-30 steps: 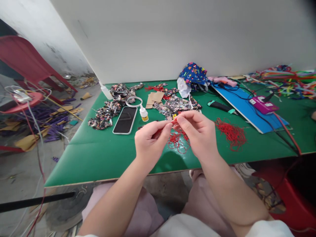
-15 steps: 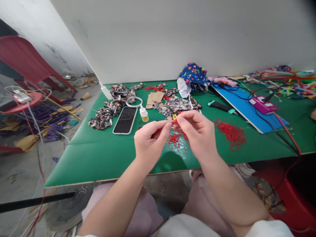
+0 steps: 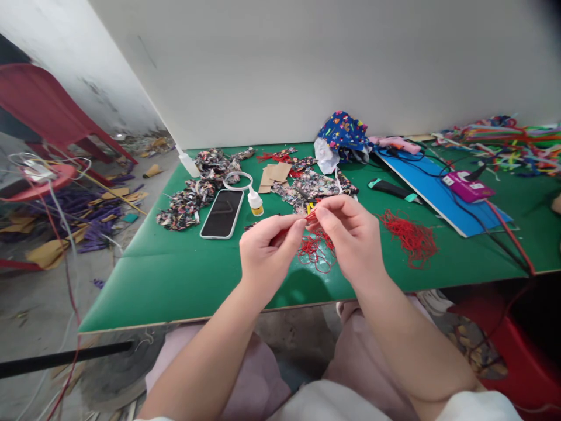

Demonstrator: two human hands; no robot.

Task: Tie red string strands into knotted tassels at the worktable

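My left hand and my right hand meet above the green table, thumbs and forefingers pinched. A thin red cord runs between the fingertips, gripped from both sides; its ends are hidden by the fingers. Below the hands lies a loose tangle of red cord. A second red cord pile rests to the right of my right hand. Just behind the fingertips, yellow-handled snips are partly covered. A small white glue bottle stands beyond my left hand.
A phone and bunched patterned fabric lie on the left. Further right are a black-and-teal cutter, a blue board and a purple box with cables. A grey panel closes off the back.
Both hands stay in nearly the same place, still pinching the red cord. The fingertips have shifted very slightly, with a little more gap between them.
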